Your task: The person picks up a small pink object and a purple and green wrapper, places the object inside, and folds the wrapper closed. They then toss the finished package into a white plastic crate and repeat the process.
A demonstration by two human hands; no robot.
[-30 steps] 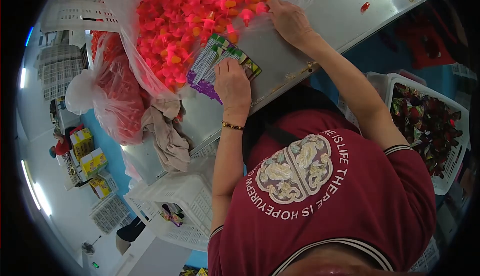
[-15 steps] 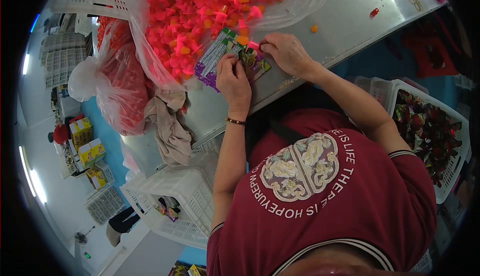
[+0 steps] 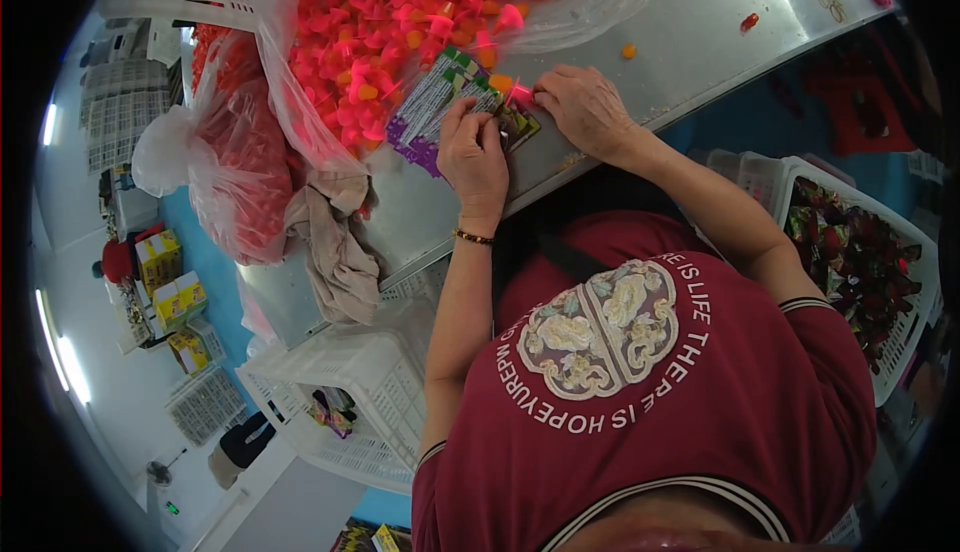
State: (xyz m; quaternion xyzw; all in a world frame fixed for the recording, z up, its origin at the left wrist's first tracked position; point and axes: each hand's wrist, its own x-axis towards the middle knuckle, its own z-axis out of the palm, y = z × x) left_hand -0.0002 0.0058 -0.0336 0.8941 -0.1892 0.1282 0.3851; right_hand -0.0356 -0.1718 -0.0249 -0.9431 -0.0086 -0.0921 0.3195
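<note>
My left hand (image 3: 472, 157), with a beaded bracelet at the wrist, is closed in a pinch on a green and purple printed packet (image 3: 430, 102). More than one packet may lie in that stack; the fingers cover part of it. My right hand (image 3: 590, 112) has its fingers curled round a bright pink piece with an orange tip (image 3: 519, 95), held at the packet's right end. Just beyond both hands spreads a big heap of similar pink pieces (image 3: 370, 42) on clear plastic sheeting.
The metal table (image 3: 700, 42) carries a loose orange bit (image 3: 628, 52), a small red piece (image 3: 749, 23) and a beige cloth (image 3: 335, 252). A tied plastic bag (image 3: 240, 162) hangs at its left. White crates (image 3: 350, 392) stand below, and a crate of dark packets (image 3: 850, 272) is at right.
My right hand has shifted slightly right and down, with the pink piece still in its fingers. My left hand has moved only slightly at the packet.
</note>
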